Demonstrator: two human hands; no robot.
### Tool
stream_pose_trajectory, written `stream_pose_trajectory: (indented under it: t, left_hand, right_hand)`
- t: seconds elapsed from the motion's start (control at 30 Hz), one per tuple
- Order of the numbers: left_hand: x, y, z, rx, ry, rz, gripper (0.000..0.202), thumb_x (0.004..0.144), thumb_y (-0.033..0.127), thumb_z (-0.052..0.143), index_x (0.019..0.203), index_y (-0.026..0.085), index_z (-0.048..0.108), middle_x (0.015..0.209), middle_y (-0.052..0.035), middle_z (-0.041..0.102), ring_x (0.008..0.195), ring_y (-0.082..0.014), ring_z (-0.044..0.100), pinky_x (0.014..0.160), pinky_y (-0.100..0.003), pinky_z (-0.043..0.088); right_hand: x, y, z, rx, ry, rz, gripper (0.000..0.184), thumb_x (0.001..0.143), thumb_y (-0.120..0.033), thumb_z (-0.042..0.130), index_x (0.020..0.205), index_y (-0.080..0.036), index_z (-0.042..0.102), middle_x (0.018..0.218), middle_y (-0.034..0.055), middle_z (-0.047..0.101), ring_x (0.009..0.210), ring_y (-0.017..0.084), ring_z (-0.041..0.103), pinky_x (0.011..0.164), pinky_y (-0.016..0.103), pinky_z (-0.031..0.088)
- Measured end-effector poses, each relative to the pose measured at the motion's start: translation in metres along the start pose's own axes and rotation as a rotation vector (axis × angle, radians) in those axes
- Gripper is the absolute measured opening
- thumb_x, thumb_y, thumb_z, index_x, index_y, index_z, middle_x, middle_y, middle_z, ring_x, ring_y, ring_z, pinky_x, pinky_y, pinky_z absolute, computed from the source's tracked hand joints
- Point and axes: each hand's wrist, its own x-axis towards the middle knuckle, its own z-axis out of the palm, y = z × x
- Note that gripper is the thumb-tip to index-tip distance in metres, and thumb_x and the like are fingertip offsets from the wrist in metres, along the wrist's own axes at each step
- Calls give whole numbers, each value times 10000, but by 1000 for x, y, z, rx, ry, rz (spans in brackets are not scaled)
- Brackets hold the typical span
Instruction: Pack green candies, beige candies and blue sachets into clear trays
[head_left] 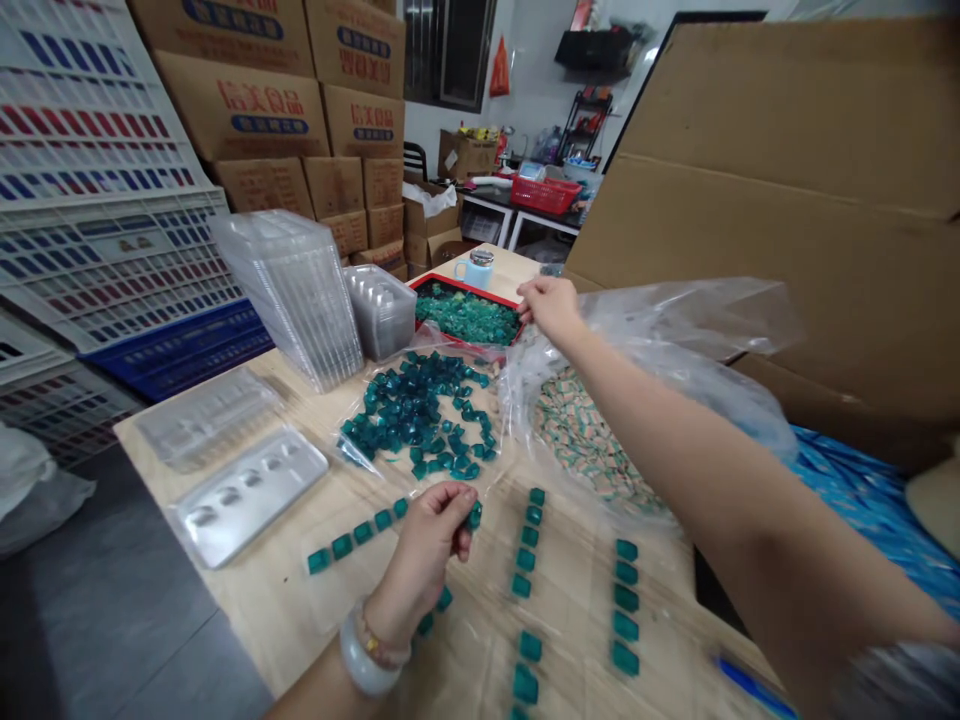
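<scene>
My left hand [429,545] is low over the wooden table [285,590], fingers pinched on a small teal packet [473,516] at the end of a row of such packets [360,533]. Two more rows of teal packets [525,560] [625,605] lie to the right. A loose pile of teal packets [420,410] sits on clear plastic just beyond. My right hand [551,305] reaches far out, fingers closed on the rim of a large clear plastic bag [675,340] holding pale packets [585,440].
A red tray of teal pieces [469,315] and a blue cup [477,268] stand at the far end. Stacks of clear blister trays [296,290] [381,308] and flat trays [244,490] lie left. Cardboard boxes [247,110], plastic crates [97,200] and a big cardboard sheet [795,190] surround the table.
</scene>
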Motion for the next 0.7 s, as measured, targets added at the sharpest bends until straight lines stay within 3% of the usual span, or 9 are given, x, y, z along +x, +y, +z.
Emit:
stream_pose_trajectory:
  t: [0.07, 0.13, 0.17, 0.27, 0.4, 0.5, 0.57, 0.7]
  left_hand:
    - [4, 5, -3, -75, 16, -5, 263, 614, 321, 665, 749, 146, 523, 562, 55, 480, 445, -44, 473, 408, -151, 400]
    - [11, 11, -1, -158, -24, 8, 242, 620, 239, 667, 800, 149, 531, 647, 34, 534, 542, -58, 532, 539, -186, 473]
    - [14, 14, 2, -188, -64, 15, 246, 621, 199, 665, 824, 150, 535, 696, 21, 555, 580, -62, 547, 588, -198, 484]
    - [20, 19, 16, -216, -191, -18, 262, 635, 141, 647, 871, 147, 535, 787, -13, 581, 635, -76, 565, 627, -209, 485]
    - [16, 12, 41, -171, -286, -120, 251, 664, 144, 623, 892, 153, 520, 738, -1, 568, 609, -76, 558, 624, -216, 480]
    - [6, -1, 59, -43, -389, -73, 266, 700, 186, 591, 958, 154, 535, 757, 2, 559, 650, -76, 547, 659, -219, 468]
    - [-3, -12, 70, 136, -483, 68, 338, 727, 211, 561, 1061, 173, 524, 838, -15, 569, 733, -99, 547, 706, -244, 459]
    - [-23, -31, 86, 637, -629, 556, 385, 768, 194, 499, 1152, 214, 502, 1005, -54, 573, 930, -166, 505, 859, -318, 392]
  right_hand:
    - [-50, -5, 3, 22, -235, -119, 186, 775, -166, 420, 824, -148, 599, 549, -21, 536, 436, 82, 483, 462, 209, 415]
    - [-111, -1, 4, -24, -549, -304, 157, 746, -175, 497, 847, -196, 615, 678, -9, 592, 542, 94, 534, 534, 225, 449]
    - [-139, 3, 3, -70, -606, -402, 165, 731, -173, 527, 856, -219, 623, 741, 0, 600, 637, 111, 556, 595, 241, 460]
    - [-199, 21, -12, -143, -471, -459, 220, 748, -144, 507, 925, -220, 614, 874, 48, 589, 831, 154, 553, 731, 301, 455]
    - [-224, 40, -45, -88, -317, -219, 154, 756, -201, 519, 871, -210, 621, 788, 36, 617, 704, 144, 574, 656, 289, 463]
    - [-237, 49, -70, 46, -235, -8, 108, 703, -264, 579, 780, -207, 628, 707, 14, 625, 635, 135, 569, 618, 280, 459]
    - [-252, 54, -85, 199, -145, 161, 143, 659, -311, 616, 743, -195, 617, 654, -1, 617, 588, 128, 561, 582, 273, 459]
    - [-289, 58, -106, 526, -39, 458, 219, 617, -348, 661, 733, -171, 607, 529, -27, 581, 479, 98, 524, 506, 240, 438]
